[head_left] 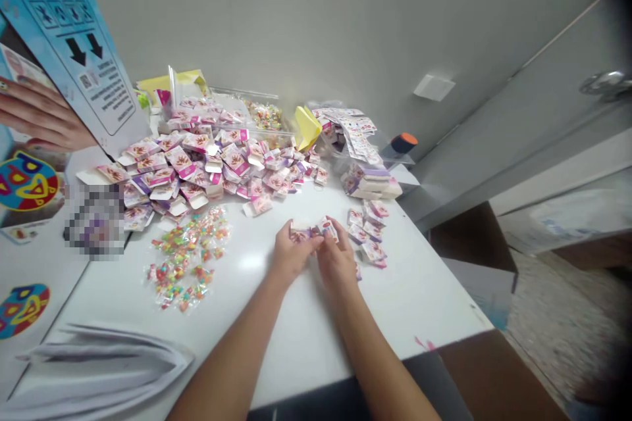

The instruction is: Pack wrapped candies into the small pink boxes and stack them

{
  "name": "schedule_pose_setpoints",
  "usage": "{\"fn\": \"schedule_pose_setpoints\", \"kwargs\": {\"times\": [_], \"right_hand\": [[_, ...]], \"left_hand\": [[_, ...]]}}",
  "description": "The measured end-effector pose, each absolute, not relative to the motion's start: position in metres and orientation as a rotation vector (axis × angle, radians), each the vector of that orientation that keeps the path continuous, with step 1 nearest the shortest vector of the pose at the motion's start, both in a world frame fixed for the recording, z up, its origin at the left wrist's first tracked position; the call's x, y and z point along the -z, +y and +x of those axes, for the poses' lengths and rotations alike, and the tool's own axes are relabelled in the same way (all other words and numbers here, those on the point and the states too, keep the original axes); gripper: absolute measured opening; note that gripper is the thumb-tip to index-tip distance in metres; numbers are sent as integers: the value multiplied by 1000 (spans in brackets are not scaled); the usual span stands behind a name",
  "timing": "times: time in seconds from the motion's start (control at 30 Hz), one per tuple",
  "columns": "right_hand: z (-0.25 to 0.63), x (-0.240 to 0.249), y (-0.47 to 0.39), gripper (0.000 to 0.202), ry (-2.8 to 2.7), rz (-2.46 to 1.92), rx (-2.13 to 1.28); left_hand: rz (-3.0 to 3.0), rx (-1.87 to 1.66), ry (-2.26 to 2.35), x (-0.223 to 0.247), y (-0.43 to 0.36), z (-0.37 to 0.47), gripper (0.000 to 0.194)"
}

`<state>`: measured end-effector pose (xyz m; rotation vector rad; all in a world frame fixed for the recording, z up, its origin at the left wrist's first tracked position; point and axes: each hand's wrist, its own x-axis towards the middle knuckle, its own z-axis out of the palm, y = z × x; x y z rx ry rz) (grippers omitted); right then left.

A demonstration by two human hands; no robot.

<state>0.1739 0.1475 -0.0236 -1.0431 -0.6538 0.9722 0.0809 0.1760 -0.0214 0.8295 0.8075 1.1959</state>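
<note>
Both my hands meet over the middle of the white table (pixel 419 289). My left hand (pixel 290 254) and my right hand (pixel 336 259) together hold a small pink-and-white carton (pixel 314 230) between the fingertips. To the left of my hands lies a spread of small clear packets with colourful sweets (pixel 188 264). Right of my hands stand a few closed small cartons (pixel 368 231). Behind lies a big heap of flat and half-folded cartons (pixel 207 168).
A stack of cartons (pixel 374 183) and clear bags of printed sheets (pixel 351 131) sit at the back right, near an orange-capped object (pixel 403 143). White paper sheets (pixel 93 365) lie at the front left. A printed poster (pixel 74 52) leans at the left. The table edge drops off on the right.
</note>
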Motion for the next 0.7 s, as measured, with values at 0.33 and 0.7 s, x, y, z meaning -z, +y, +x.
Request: {"fn": "schedule_pose_setpoints", "kwargs": {"times": [0.33, 0.7], "right_hand": [[189, 37, 139, 37, -741, -1240, -870], [182, 33, 138, 39, -866, -1234, -919]], "left_hand": [[790, -1225, 983, 33, 189, 74, 45], [961, -1174, 1012, 36, 186, 71, 53]]}}
